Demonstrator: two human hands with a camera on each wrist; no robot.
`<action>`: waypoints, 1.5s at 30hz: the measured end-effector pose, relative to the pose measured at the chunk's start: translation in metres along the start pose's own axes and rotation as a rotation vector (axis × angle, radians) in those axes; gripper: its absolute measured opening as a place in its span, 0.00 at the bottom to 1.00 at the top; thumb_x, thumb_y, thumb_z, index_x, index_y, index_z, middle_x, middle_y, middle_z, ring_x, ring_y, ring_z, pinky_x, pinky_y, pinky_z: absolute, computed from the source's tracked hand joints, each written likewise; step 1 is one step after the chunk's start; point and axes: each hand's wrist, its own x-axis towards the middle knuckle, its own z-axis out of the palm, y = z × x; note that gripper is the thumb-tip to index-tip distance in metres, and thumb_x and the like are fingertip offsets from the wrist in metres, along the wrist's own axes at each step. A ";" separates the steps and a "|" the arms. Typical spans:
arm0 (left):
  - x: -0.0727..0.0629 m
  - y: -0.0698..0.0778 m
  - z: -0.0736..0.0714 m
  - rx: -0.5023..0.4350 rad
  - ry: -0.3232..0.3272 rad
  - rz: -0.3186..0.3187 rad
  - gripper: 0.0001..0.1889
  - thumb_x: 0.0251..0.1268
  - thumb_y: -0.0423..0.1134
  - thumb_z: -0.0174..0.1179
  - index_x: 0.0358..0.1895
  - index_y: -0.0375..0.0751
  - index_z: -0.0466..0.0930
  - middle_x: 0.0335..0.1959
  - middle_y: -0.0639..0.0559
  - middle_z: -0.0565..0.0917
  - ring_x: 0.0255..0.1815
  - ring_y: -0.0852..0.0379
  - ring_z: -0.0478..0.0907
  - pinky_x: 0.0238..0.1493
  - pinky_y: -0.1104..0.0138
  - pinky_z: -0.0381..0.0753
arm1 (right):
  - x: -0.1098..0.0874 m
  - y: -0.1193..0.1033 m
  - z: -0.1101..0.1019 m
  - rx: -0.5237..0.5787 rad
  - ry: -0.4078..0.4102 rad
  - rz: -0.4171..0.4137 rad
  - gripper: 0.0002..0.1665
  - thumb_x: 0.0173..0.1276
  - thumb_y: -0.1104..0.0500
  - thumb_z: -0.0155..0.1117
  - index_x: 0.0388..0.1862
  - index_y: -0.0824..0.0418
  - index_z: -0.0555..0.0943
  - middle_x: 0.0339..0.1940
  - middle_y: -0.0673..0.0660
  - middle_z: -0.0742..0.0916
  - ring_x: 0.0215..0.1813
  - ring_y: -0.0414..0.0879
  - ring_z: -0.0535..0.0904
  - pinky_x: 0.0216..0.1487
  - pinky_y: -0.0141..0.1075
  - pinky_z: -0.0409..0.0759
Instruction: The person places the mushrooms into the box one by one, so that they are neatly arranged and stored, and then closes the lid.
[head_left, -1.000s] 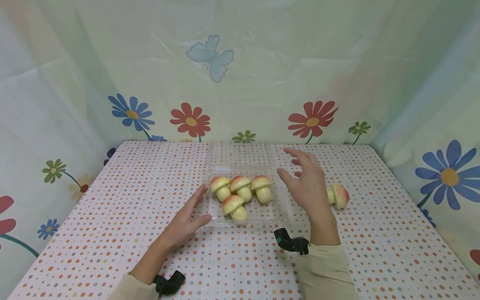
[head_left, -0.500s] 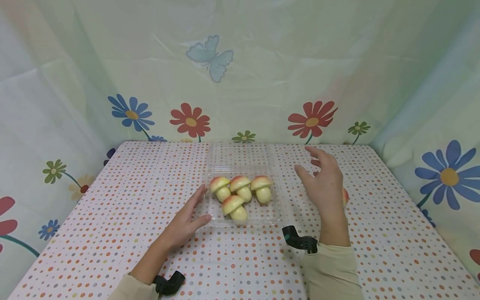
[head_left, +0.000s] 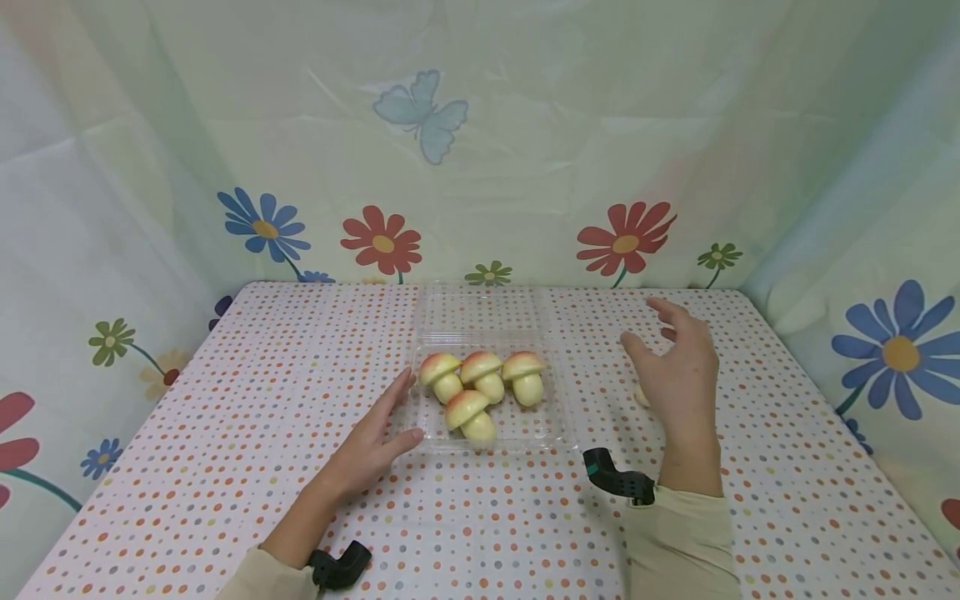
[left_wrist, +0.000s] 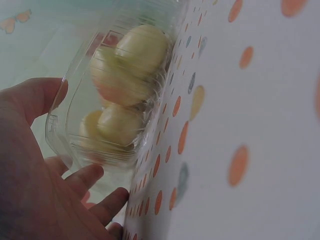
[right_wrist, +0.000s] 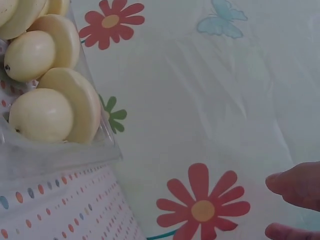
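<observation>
A clear plastic clamshell box [head_left: 521, 429] lies on the table with its lid [head_left: 480, 310] folded back. Inside are several toy mushrooms [head_left: 525, 379] with pale stems and yellow-red caps; one mushroom [head_left: 471, 417] lies in front of the others. My left hand [head_left: 363, 450] rests along the box's left side, fingers extended; in the left wrist view its thumb [left_wrist: 47, 95] is right at the rim. Well right of the box, my right hand [head_left: 682, 375] hovers with thumb and fingers spread, holding nothing. Beneath it, another mushroom [head_left: 641, 395] is mostly hidden; only a pale sliver shows.
A white tablecloth with coloured dots [head_left: 480, 533] covers the table. Behind and at both sides hangs a pale curtain [head_left: 570, 125] printed with flowers and a butterfly. Each wrist carries a black camera mount [head_left: 618, 479].
My right hand has moved rightward, away from the box, and now covers most of the lone mushroom that was in plain sight. The left hand and the box stay put.
</observation>
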 end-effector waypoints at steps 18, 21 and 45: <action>0.000 0.002 -0.001 0.000 0.000 -0.011 0.45 0.75 0.45 0.58 0.86 0.58 0.40 0.86 0.49 0.53 0.85 0.41 0.52 0.81 0.35 0.49 | 0.011 0.030 -0.017 -0.122 -0.162 0.274 0.47 0.76 0.48 0.60 0.85 0.61 0.53 0.81 0.79 0.54 0.76 0.79 0.56 0.65 0.76 0.67; 0.000 0.001 0.000 -0.006 -0.002 -0.011 0.45 0.75 0.45 0.58 0.86 0.59 0.40 0.86 0.50 0.53 0.85 0.41 0.52 0.81 0.35 0.49 | 0.011 0.036 -0.018 -0.119 -0.147 0.337 0.48 0.76 0.47 0.58 0.85 0.63 0.52 0.80 0.80 0.51 0.76 0.80 0.54 0.65 0.76 0.67; 0.000 -0.001 0.000 0.000 0.003 0.001 0.45 0.74 0.47 0.58 0.86 0.58 0.41 0.86 0.51 0.54 0.85 0.42 0.53 0.81 0.36 0.50 | 0.012 0.072 0.001 -0.164 -0.164 0.419 0.40 0.70 0.56 0.50 0.78 0.71 0.61 0.71 0.82 0.67 0.71 0.75 0.63 0.67 0.65 0.68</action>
